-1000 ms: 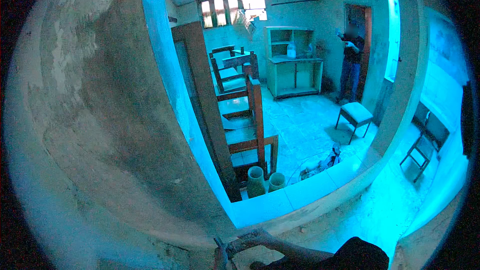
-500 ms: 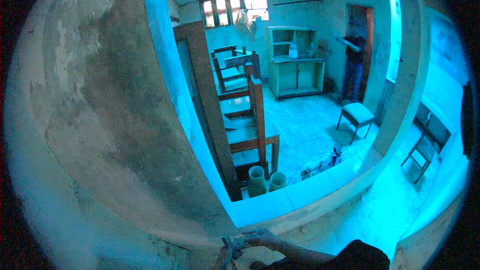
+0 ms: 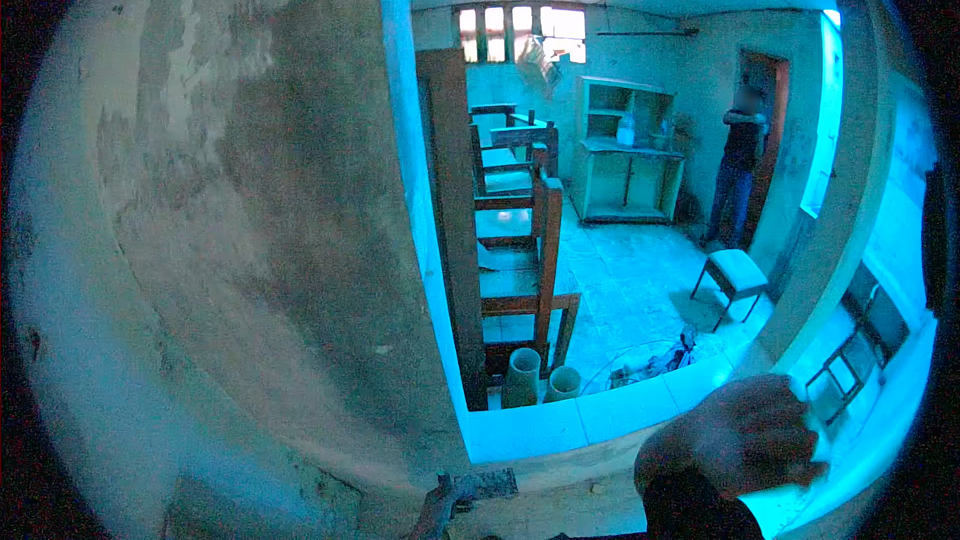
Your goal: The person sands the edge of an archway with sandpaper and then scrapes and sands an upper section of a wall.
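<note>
Low in the picture, my left hand (image 3: 432, 512) is partly cut off by the lower edge. Its fingers are closed at the end of a dark flat plate-like tool (image 3: 485, 485), whose exact kind I cannot make out. My right hand (image 3: 740, 435) is raised at the lower right, in front of the tiled sill (image 3: 620, 418). Its back shows and its fingers stretch to the right, a little blurred, with nothing visible in them. Left of the opening stands a rough plastered wall (image 3: 300, 210) with dark grey patches.
Beyond the sill are stacked wooden furniture (image 3: 545, 260), two tube-shaped containers (image 3: 522, 380), a bundle (image 3: 655, 365) on the floor, a stool (image 3: 735, 270) and a shelf cabinet (image 3: 625, 175). A person (image 3: 738, 160) stands by the doorway. A chair (image 3: 845, 375) is at the right.
My right hand has left the tool and moved up and right. My left hand still has the tool. The view has turned left, and the far person's arms have drawn in.
</note>
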The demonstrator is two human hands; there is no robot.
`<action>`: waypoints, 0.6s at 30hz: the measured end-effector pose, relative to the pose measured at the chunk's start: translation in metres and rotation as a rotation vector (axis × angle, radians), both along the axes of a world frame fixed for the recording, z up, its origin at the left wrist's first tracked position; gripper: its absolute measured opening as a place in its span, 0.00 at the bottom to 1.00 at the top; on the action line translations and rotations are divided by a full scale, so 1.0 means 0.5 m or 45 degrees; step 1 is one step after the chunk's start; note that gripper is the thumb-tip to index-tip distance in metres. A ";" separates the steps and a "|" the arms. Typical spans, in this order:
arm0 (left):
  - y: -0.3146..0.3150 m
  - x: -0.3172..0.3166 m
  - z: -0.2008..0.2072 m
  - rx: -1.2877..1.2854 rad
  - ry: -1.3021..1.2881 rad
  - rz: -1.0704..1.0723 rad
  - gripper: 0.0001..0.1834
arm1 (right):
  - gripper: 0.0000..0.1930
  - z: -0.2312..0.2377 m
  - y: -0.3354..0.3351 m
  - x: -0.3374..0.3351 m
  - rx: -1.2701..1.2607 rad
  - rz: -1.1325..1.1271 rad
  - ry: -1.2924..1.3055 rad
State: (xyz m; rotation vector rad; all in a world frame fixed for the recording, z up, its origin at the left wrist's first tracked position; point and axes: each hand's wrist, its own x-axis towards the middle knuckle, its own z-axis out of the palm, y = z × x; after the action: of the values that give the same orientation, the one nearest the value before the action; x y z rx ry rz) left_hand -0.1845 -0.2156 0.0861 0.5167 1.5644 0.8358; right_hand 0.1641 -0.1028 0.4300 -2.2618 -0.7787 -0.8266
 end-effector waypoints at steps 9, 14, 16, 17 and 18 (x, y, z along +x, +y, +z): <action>-0.061 0.036 -0.040 0.275 -0.215 0.077 0.16 | 0.11 0.125 -0.023 0.152 0.963 -0.302 -0.851; -0.020 0.030 -0.111 0.236 -0.421 0.104 0.19 | 0.11 0.180 -0.046 0.131 1.008 -0.218 -0.812; -0.056 0.014 -0.118 0.227 -0.410 0.166 0.19 | 0.12 0.186 -0.028 0.089 1.009 -0.116 -0.770; -0.045 0.016 -0.116 0.246 -0.407 0.172 0.19 | 0.12 0.198 -0.026 0.078 1.027 -0.094 -0.761; -0.033 0.020 -0.115 0.265 -0.403 0.178 0.19 | 0.12 0.208 -0.025 0.068 1.046 -0.073 -0.751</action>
State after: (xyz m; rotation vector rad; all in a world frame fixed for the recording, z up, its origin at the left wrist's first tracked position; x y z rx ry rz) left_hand -0.1747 -0.2322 0.0288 0.4026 1.2398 1.1374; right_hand 0.1983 -0.1154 0.5341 -1.3195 -0.4719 -1.5353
